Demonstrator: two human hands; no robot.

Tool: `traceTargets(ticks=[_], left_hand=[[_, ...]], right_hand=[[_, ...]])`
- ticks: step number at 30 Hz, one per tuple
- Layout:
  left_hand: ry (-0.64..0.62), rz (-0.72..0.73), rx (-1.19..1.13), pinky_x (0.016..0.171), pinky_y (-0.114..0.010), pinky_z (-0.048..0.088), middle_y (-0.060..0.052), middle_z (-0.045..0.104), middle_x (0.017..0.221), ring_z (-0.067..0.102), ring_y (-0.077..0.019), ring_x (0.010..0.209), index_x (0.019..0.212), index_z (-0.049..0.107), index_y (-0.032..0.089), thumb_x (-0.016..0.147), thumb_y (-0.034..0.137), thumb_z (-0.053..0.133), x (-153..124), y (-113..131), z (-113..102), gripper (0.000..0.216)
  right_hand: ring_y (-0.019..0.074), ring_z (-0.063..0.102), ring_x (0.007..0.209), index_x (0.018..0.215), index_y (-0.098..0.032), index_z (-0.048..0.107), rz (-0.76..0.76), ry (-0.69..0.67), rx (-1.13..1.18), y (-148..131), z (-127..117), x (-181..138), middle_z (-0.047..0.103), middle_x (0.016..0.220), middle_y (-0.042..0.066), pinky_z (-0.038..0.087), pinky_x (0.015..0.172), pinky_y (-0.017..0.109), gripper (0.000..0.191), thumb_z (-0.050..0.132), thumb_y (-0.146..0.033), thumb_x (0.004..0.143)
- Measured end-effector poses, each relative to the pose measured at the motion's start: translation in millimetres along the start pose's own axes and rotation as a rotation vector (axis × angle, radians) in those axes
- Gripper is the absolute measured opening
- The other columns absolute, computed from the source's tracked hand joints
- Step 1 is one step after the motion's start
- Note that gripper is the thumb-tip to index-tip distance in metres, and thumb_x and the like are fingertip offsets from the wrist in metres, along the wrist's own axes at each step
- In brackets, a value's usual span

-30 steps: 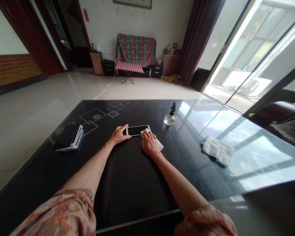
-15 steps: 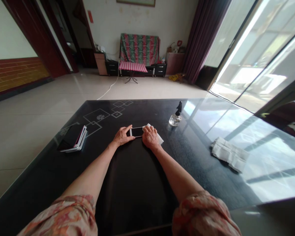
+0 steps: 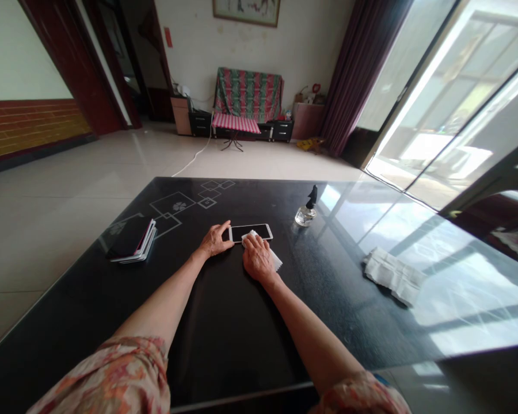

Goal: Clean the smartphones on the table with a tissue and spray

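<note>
A white-framed smartphone (image 3: 252,230) with a dark screen lies flat on the black table (image 3: 233,322). My left hand (image 3: 216,240) grips its left end between thumb and fingers. On the phone's lower edge rests my right hand (image 3: 258,257), pressing a white cloth (image 3: 276,261) with its fingers; part of the cloth sticks out to the right of the palm. Beyond and to the right stands a clear spray bottle (image 3: 305,215) with a black nozzle.
At the table's left lies a stack of phones or tablets (image 3: 133,241). A folded grey-white cloth (image 3: 393,276) lies at the right. Past the table's far edge are a tiled floor, a pink-striped stool (image 3: 236,122) and low cabinets (image 3: 201,122).
My right hand has slid with the cloth off the phone's right end, toward me and slightly left, uncovering more screen. My left hand stays on the phone. The view has tilted up slightly.
</note>
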State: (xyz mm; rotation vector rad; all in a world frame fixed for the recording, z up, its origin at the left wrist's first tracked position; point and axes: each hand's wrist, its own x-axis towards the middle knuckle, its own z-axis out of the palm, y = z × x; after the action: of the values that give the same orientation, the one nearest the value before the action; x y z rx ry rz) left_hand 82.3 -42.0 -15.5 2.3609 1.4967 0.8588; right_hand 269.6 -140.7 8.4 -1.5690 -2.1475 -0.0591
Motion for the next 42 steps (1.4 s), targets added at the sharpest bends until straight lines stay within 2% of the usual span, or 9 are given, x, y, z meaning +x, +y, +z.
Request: traceTargets(ticks=[11, 16, 21, 28, 35, 42], left_hand=[[-0.020, 0.010, -0.033, 0.104, -0.042, 0.044, -0.007, 0.064, 0.124, 0.052, -0.0299, 0.121, 0.140, 0.044, 0.018, 0.066, 0.028, 0.066, -0.9, -1.4, -1.2, 0.078], [-0.022, 0.013, -0.042, 0.103, -0.041, 0.044, -0.008, 0.064, 0.123, 0.052, -0.0295, 0.120, 0.138, 0.046, 0.016, 0.065, 0.029, 0.068, 0.3, -1.3, -2.1, 0.078], [-0.048, -0.018, -0.058, 0.104, -0.042, 0.044, -0.007, 0.063, 0.125, 0.051, -0.0296, 0.122, 0.138, 0.046, 0.017, 0.066, 0.031, 0.069, 1.5, -1.6, -3.2, 0.077], [-0.020, -0.006, -0.070, 0.104, -0.042, 0.044, -0.007, 0.064, 0.124, 0.052, -0.0296, 0.122, 0.138, 0.047, 0.020, 0.065, 0.029, 0.067, 1.5, -2.4, -1.1, 0.076], [-0.011, 0.024, -0.064, 0.104, -0.040, 0.044, -0.006, 0.065, 0.122, 0.054, -0.0271, 0.120, 0.136, 0.048, 0.018, 0.063, 0.018, 0.060, 3.5, -6.2, 1.2, 0.074], [-0.020, 0.037, -0.043, 0.105, -0.041, 0.043, -0.007, 0.065, 0.122, 0.054, -0.0274, 0.118, 0.136, 0.048, 0.016, 0.065, 0.021, 0.059, 2.5, -2.9, -2.8, 0.072]], right_hand=[[0.0268, 0.040, 0.124, 0.121, -0.020, 0.057, 0.028, 0.028, -0.019, 9.2, 21.7, 36.6, 0.054, 0.132, 0.010, 0.026, 0.106, 0.043, 0.035, 0.036, -0.024, 0.093], [0.0276, 0.039, 0.126, 0.122, -0.020, 0.056, 0.014, -0.002, -0.008, 8.1, 23.3, 49.3, 0.053, 0.134, 0.010, 0.026, 0.105, 0.044, 0.036, 0.037, -0.023, 0.092], [0.0263, 0.038, 0.128, 0.124, -0.021, 0.055, -0.038, -0.029, 0.020, 0.3, 16.4, 36.0, 0.052, 0.136, 0.008, 0.025, 0.106, 0.043, 0.037, 0.035, -0.023, 0.093], [0.0250, 0.037, 0.129, 0.125, -0.022, 0.054, -0.057, -0.039, 0.029, -8.2, 6.2, 8.8, 0.051, 0.137, 0.006, 0.025, 0.108, 0.042, 0.036, 0.038, -0.023, 0.092], [0.0251, 0.038, 0.128, 0.124, -0.022, 0.054, -0.085, -0.052, 0.027, -9.0, 6.6, 13.7, 0.052, 0.136, 0.007, 0.025, 0.108, 0.042, 0.036, 0.038, -0.022, 0.092], [0.0254, 0.039, 0.127, 0.123, -0.022, 0.055, -0.140, -0.052, 0.045, -14.4, 8.2, 20.7, 0.055, 0.133, 0.006, 0.026, 0.108, 0.045, 0.036, 0.036, -0.022, 0.092]])
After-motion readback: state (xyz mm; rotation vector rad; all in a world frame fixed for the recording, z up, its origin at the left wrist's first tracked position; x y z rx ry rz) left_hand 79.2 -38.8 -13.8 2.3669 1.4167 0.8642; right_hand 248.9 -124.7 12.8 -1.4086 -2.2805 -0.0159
